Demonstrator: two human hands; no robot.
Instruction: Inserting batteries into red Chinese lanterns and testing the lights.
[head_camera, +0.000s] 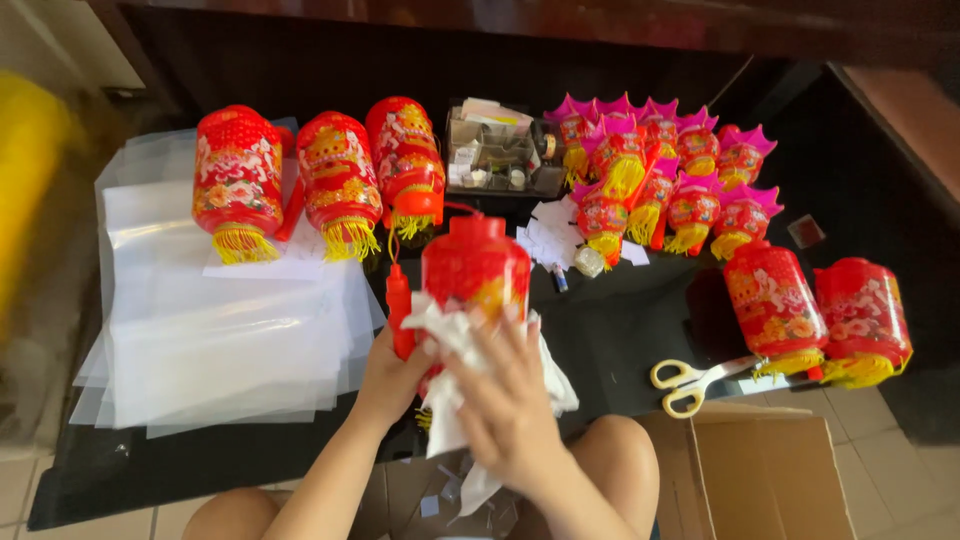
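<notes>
My left hand (388, 378) grips the lower side of a red lantern (476, 262) with gold print, held upright over the black table's near edge. A red handle stick (398, 306) hangs beside the lantern, against my left fingers. My right hand (508, 395) presses a crumpled white cloth or tissue (452, 330) against the lantern's front. The lantern's lower half is hidden behind the cloth and my hands.
A stack of clear plastic sheets (220, 330) lies at left. Three red lanterns (335, 180) lie behind it. A clear organiser box (492, 152), several small pink-topped lanterns (660, 180), two more red lanterns (820, 310), yellow-handled scissors (690, 382), a cardboard box (760, 480).
</notes>
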